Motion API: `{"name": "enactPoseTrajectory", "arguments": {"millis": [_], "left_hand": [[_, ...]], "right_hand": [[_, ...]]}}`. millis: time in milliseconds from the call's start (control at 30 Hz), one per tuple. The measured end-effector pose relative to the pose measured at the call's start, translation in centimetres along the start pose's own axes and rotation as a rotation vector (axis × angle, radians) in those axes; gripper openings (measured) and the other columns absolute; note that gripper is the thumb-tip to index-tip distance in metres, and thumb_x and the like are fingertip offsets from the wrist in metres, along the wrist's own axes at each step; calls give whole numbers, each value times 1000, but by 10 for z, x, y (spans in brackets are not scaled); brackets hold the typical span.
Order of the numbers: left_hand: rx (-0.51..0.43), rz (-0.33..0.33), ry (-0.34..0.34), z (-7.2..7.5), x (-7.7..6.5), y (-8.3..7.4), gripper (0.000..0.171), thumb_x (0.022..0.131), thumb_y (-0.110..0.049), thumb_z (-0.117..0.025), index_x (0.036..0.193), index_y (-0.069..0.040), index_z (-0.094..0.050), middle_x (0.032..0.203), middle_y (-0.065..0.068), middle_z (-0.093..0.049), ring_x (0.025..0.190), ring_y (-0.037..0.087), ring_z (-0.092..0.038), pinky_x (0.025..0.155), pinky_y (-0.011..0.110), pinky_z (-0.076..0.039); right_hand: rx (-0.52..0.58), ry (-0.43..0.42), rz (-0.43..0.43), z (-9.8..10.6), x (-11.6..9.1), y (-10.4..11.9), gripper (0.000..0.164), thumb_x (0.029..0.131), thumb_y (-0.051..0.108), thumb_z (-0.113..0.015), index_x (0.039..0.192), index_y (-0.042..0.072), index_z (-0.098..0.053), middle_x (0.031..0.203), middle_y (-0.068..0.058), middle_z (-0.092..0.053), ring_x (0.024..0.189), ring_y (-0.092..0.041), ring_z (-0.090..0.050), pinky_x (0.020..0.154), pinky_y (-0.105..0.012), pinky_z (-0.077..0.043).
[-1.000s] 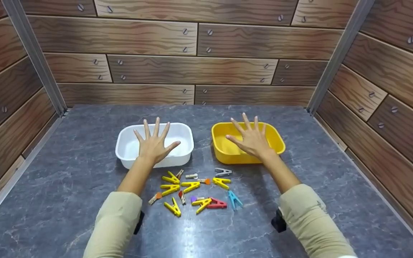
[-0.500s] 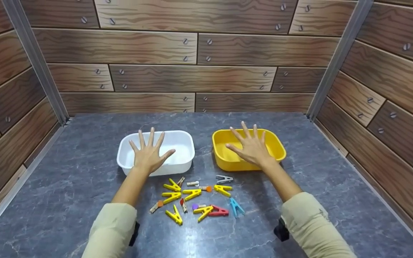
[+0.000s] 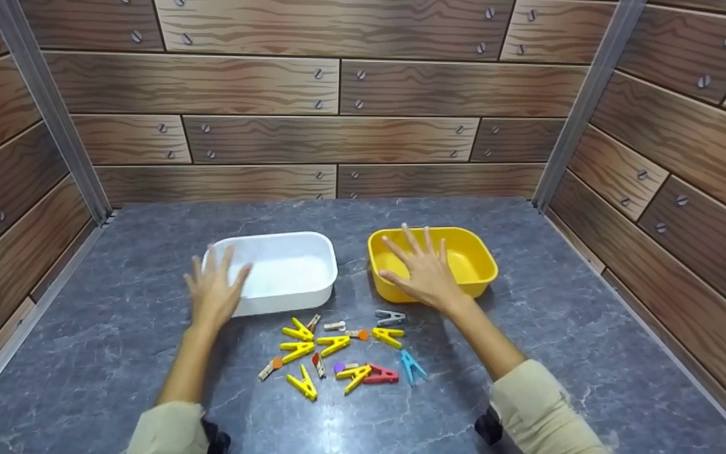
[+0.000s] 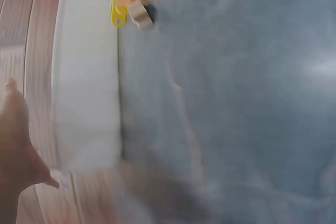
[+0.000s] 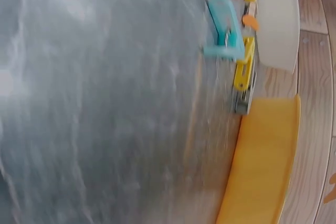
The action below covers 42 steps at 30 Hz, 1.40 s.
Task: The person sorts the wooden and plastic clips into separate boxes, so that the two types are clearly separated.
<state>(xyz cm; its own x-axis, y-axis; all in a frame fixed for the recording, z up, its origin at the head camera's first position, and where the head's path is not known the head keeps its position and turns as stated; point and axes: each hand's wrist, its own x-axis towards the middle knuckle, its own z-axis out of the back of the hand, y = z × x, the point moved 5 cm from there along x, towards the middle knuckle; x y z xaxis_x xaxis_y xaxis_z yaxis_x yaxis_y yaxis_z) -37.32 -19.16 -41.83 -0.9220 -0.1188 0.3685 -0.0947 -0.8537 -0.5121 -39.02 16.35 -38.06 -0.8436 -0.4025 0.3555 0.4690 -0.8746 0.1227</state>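
My left hand (image 3: 213,296), fingers spread, hovers by the left end of the white tub (image 3: 287,296). Over the front left of the yellow tub (image 3: 476,287) is my right hand (image 3: 427,274), its fingers spread too; neither hand holds anything. Between the arms, in front of the tubs, lie several yellow plastic clothespins (image 3: 304,383), a red clothespin (image 3: 382,374), a blue one (image 3: 412,367) and a grey one (image 3: 391,316). Small wooden clothespins (image 3: 267,371), some with coloured discs, are scattered among them. In the left wrist view, the left hand (image 4: 18,150) shows at the edge.
The grey marbled tabletop (image 3: 117,302) carries everything. Wood-patterned panels (image 3: 275,139) wall it in at the back and both sides, with metal strips (image 3: 45,120) at the corners. A gap separates the two tubs.
My left hand has moved left and a little nearer, from over the white tub to its left end. The right hand has shifted slightly left and nearer. The clothespins lie as before.
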Motion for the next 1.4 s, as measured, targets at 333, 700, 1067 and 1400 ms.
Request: {"name": "enactPoseTrajectory", "arguments": {"millis": [333,700,1067,1400], "left_hand": [[-368,209,-122,0,-25,59,64,95,-42,-43,145,-6,-25,147,26,-11,133,45,-7,104,56,-4],[-664,283,-97,-25,-37,72,63,95,-34,-49,144,-4,-25,146,19,-23,133,33,-20,106,42,-16],[-670,230,-82,-15,-23,69,61,96,-36,-44,145,-6,-23,147,16,-24,134,29,-21,106,37,-17],[-694,197,-51,-18,-34,65,59,99,-28,-41,145,-1,-16,147,19,-20,133,29,-21,106,34,-17]], "right_hand": [[84,-55,162,-19,-18,43,64,85,56,-53,140,26,-40,150,-10,-18,133,-42,-8,100,-61,-8],[501,-10,339,-39,-42,58,45,82,19,-70,124,11,-58,125,-5,-54,114,-19,-49,94,-38,-38],[670,-40,356,-67,-41,46,33,82,14,-70,114,8,-63,111,-1,-62,103,-16,-56,89,-33,-43],[586,52,301,-85,-51,43,29,82,23,-70,109,12,-67,106,3,-62,99,-14,-53,87,-35,-41]]}}
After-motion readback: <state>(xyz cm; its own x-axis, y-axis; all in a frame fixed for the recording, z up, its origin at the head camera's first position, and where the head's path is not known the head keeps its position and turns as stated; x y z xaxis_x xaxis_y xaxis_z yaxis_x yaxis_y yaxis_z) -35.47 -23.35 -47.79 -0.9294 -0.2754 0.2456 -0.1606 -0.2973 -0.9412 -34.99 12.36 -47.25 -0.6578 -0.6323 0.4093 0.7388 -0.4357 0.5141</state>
